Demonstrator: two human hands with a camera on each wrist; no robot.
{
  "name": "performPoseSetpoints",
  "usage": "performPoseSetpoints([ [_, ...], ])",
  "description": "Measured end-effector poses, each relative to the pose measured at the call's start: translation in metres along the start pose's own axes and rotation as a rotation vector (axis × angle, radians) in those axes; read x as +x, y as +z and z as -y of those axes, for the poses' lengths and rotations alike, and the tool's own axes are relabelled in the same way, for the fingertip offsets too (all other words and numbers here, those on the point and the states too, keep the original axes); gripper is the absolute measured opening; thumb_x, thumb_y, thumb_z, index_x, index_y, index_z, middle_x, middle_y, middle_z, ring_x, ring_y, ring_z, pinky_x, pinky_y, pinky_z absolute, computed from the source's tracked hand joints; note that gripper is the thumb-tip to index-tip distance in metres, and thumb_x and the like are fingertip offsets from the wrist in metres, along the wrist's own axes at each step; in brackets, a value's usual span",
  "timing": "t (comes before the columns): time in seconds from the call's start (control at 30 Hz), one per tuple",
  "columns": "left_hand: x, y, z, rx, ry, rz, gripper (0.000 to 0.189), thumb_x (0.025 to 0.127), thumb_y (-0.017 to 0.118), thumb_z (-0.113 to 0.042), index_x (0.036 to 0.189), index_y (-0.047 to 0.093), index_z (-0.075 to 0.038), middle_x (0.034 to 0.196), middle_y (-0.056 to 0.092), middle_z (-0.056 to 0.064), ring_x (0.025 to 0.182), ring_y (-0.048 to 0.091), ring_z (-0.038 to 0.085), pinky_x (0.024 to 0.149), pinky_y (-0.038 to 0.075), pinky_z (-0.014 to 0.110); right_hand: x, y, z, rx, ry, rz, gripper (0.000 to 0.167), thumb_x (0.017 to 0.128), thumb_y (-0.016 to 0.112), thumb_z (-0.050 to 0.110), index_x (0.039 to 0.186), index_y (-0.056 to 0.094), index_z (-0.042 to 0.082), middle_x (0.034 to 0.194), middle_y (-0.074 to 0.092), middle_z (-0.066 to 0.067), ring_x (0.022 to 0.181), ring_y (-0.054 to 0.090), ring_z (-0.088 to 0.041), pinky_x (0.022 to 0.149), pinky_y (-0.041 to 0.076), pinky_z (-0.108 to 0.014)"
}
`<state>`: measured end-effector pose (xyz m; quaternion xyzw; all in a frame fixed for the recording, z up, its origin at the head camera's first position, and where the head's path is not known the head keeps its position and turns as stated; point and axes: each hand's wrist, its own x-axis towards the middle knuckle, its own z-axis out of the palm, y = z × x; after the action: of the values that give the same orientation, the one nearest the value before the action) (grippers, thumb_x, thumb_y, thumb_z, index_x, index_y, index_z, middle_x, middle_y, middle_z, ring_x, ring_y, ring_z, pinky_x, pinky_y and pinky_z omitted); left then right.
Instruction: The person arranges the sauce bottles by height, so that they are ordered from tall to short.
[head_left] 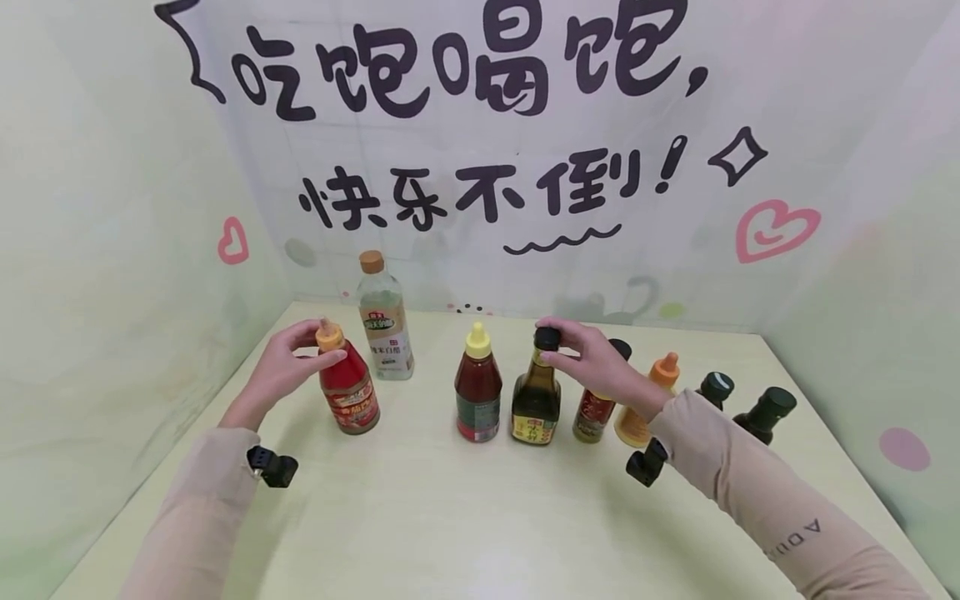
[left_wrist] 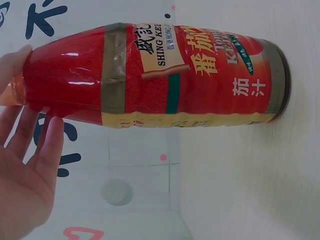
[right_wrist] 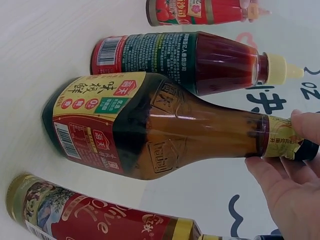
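Left hand point(head_left: 279, 364) pinching the Shing Kee ketchup bottle point(head_left: 350, 396) up at the neck, right hand point(head_left: 596, 358) gripping the Haitian soy sauce bottle point(head_left: 536, 396) near its cap, bodies below.

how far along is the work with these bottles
Maybe done: the clear bottle, standing untouched at the back. In hand: the left hand holds a red bottle, the right hand a brown bottle. Maybe left: the yellow-capped bottle, untouched between those two.

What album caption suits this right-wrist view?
Fingers hold a brown bottle by its neck, between a yellow-capped bottle and an olive oil bottle.
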<state>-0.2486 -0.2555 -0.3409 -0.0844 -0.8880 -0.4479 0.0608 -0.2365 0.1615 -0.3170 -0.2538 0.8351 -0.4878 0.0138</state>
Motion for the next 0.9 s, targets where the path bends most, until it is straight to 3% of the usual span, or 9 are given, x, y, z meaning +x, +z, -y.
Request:
performPoseSetpoints([
  [0.33,0.001,0.002,-0.004,0.019,0.003,-0.052,0.059,0.079,0.065,-0.037,0.125,0.047,-0.004,0.113,0.053,0.017,0.102,0.047,0.032,0.075,0.046,0.046,0.001,-0.002,-0.001,0.011,-0.007,0.009,0.042,0.085,0.058,0.007,0.125,0.045,0.005,0.123,0.048,-0.016,0.112,0.048,-0.028,0.085,0.044,-0.042],
  [0.53,-0.002,0.005,-0.005,0.021,0.024,-0.098,0.056,0.078,0.066,-0.034,0.122,0.05,-0.004,0.11,0.056,0.016,0.098,0.049,0.028,0.072,0.048,0.035,0.003,-0.001,-0.003,0.019,-0.007,0.014,0.042,0.084,0.059,0.007,0.124,0.046,0.005,0.122,0.049,-0.016,0.112,0.047,-0.028,0.085,0.044,-0.041],
  [0.73,-0.001,0.005,-0.016,0.023,0.071,-0.101,0.053,0.077,0.067,-0.033,0.12,0.053,-0.005,0.108,0.056,0.012,0.096,0.048,0.019,0.07,0.048,0.022,0.002,-0.001,-0.002,0.016,-0.011,0.005,0.042,0.084,0.059,0.006,0.124,0.046,0.004,0.122,0.049,-0.016,0.113,0.047,-0.028,0.085,0.044,-0.041],
  [0.9,-0.003,0.005,-0.029,0.03,0.092,-0.098,0.052,0.077,0.068,-0.032,0.119,0.054,-0.005,0.107,0.058,0.012,0.095,0.05,0.02,0.071,0.048,0.025,0.001,0.0,-0.003,0.017,-0.018,0.003,0.042,0.085,0.058,0.005,0.125,0.046,0.003,0.122,0.049,-0.018,0.112,0.047,-0.029,0.086,0.044,-0.041],
])
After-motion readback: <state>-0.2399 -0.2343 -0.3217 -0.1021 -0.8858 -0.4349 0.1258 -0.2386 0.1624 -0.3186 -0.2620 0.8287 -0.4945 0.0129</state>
